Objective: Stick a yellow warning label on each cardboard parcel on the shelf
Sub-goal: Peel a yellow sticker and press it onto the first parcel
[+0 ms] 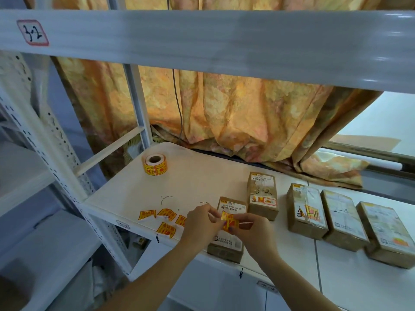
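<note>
A yellow warning label (228, 219) is pinched between my left hand (199, 223) and my right hand (251, 230), just above the nearest cardboard parcel (229, 243) at the shelf's front edge. Behind it stands a second parcel (262, 194) with a yellow label on its top. Three more parcels lie to the right: one (306, 211) with a yellowish label under tape, another (343, 218), and the last (386, 232). Several loose yellow labels (166, 223) lie on the shelf to the left of my hands. A roll of labels (155, 164) stands at the back left.
The white shelf board (193, 182) has an upper shelf beam (202, 41) close overhead and a perforated upright (56, 153) at the left. An orange curtain (224, 113) hangs behind, with a black cable (178, 104) running down it.
</note>
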`<state>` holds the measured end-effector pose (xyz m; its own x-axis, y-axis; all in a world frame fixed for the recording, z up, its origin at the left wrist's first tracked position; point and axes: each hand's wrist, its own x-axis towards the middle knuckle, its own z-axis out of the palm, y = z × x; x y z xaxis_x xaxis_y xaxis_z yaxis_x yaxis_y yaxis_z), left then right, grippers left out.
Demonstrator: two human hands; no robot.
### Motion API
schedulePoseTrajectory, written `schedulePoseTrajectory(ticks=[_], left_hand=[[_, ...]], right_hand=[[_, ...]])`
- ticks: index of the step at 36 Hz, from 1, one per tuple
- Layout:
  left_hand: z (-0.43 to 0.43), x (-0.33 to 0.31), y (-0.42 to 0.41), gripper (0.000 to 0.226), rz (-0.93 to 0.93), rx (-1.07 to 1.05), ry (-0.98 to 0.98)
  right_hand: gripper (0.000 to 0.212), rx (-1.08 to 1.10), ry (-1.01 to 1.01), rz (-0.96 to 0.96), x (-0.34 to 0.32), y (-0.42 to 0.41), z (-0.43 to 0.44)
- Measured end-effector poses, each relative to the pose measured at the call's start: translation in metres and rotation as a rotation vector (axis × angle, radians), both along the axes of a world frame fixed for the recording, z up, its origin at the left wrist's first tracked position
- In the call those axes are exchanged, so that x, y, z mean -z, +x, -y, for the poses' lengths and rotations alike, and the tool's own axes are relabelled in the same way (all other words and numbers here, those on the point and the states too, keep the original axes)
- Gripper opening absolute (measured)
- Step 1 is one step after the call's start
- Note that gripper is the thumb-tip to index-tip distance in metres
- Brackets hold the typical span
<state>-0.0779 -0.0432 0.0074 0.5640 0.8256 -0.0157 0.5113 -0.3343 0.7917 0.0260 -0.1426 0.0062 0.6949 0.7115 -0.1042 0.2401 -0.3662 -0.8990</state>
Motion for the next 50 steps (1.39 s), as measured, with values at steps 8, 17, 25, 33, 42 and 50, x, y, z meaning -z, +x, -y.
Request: schedulePoseTrajectory(ticks=[8, 17, 25, 33, 42, 50], left_hand=[[0.001, 0.015, 0.003, 0.018, -0.086, 0.015, 0.048], [0.005, 0.023, 0.008, 0.015, -0.136, 0.055, 0.108], [0.015, 0.029, 0.008, 0.016, -0.113, 0.12, 0.214], [0.012, 0.03, 0.001, 0.036, -0.12, 0.21, 0.21], [0.008, 0.03, -0.009, 0.038, -0.183, 0.208, 0.285], [0.013, 0.026, -0.012, 0.039, -0.308, 0.222, 0.46]], right_hand=[[0.025, -0.028, -0.095, 0.125, 0.019, 0.001, -0.005], [0.024, -0.056, -0.115, 0.168, 0.027, 0.003, -0.004], [0.027, -0.166, -0.176, 0.298, 0.026, 0.002, -0.007], [0.034, -0.259, -0.238, 0.367, 0.014, 0.006, -0.001], [0.037, -0.225, -0.284, 0.435, 0.017, 0.012, 0.01], [0.022, -0.282, -0.271, 0.816, 0.028, 0.006, 0.017]])
